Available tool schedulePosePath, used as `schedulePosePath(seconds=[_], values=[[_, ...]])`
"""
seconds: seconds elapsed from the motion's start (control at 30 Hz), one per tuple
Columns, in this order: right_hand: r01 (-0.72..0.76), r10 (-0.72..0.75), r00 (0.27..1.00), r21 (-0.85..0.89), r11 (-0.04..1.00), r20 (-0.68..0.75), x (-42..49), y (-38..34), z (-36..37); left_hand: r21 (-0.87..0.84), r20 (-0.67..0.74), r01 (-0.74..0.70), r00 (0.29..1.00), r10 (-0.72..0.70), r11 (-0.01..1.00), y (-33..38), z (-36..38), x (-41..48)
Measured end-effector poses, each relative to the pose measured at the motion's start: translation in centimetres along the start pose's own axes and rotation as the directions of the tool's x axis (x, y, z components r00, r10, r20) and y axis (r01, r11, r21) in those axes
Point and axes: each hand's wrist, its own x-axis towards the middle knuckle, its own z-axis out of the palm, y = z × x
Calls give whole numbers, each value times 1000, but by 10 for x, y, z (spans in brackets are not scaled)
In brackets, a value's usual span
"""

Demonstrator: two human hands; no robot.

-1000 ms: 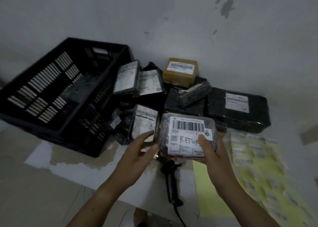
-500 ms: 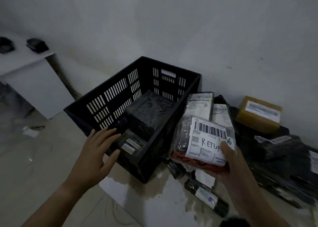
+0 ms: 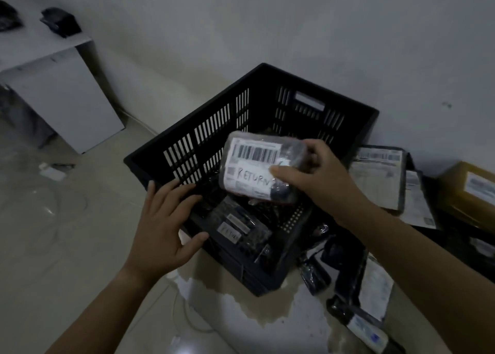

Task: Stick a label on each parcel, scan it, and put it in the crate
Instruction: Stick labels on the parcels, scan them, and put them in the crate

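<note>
My right hand (image 3: 313, 176) grips a plastic-wrapped parcel (image 3: 254, 166) by its right end and holds it above the inside of the black slatted crate (image 3: 203, 139). The parcel's white label shows a barcode and the handwritten word RETURN. My left hand (image 3: 166, 219) rests with spread fingers on the crate's near left rim. A dark wrapped parcel (image 3: 238, 227) with a small label lies on the crate's bottom.
Several labelled parcels (image 3: 377, 176) and a brown box (image 3: 471, 190) are piled against the wall right of the crate. More dark packets (image 3: 356, 276) lie on the floor at the lower right. A white cabinet (image 3: 61, 91) stands at the far left.
My right hand has carried the RETURN parcel leftwards from beside the crate to over its inside. My left hand has moved onto the crate's rim. The view has swung further left.
</note>
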Motion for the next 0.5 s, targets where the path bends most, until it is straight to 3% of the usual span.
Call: schedulePosePath(seconds=[0.1,0.27,0.4,0.5], values=[[-62,77,993,-157,986,93,36,14,31,-3,-20,32,999,-32,999,-15,-1,5],[-206,264,936,-245,947,233,80,37,85,-26,-52,35,998,-37,999,-25,4,8],[96,60,952,-480,872,299,106,41,121,-43,-74,32,997,-36,999,-24,8,8],[248,-12,901,-491,835,434,129,41,140,-68,-82,25,996,-30,997,-21,12,8]])
